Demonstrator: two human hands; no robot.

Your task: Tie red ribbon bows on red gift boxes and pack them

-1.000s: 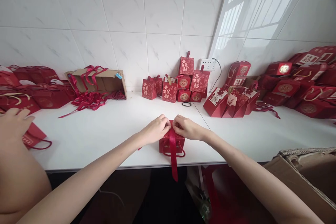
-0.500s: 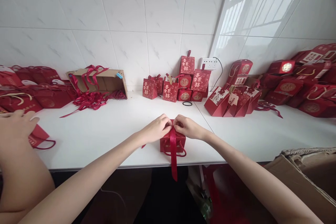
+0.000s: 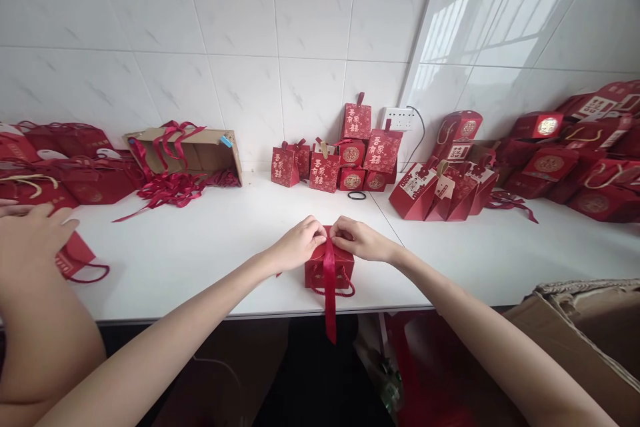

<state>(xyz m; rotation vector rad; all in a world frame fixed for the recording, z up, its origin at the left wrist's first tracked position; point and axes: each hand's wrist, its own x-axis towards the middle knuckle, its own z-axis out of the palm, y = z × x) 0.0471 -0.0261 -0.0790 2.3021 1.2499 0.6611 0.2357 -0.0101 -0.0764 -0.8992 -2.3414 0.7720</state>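
A small red gift box (image 3: 320,271) with a cord handle stands near the front edge of the white table (image 3: 200,253). A dark red ribbon (image 3: 329,293) lies over its top and hangs down past the table edge. My left hand (image 3: 299,243) and my right hand (image 3: 359,239) meet on top of the box, and both pinch the ribbon there with closed fingertips.
Another person's hand (image 3: 27,240) rests on a flat red bag (image 3: 75,257) at the far left. A cardboard box with loose ribbons (image 3: 185,157), stacked red boxes (image 3: 350,153), a black hair tie (image 3: 357,196), red bags (image 3: 550,160) and a carton (image 3: 585,327) surround me.
The ribbon's hanging end has risen slightly as my fingers work it on the box top. The other person's hand has shifted a little to the right on the flat bag.
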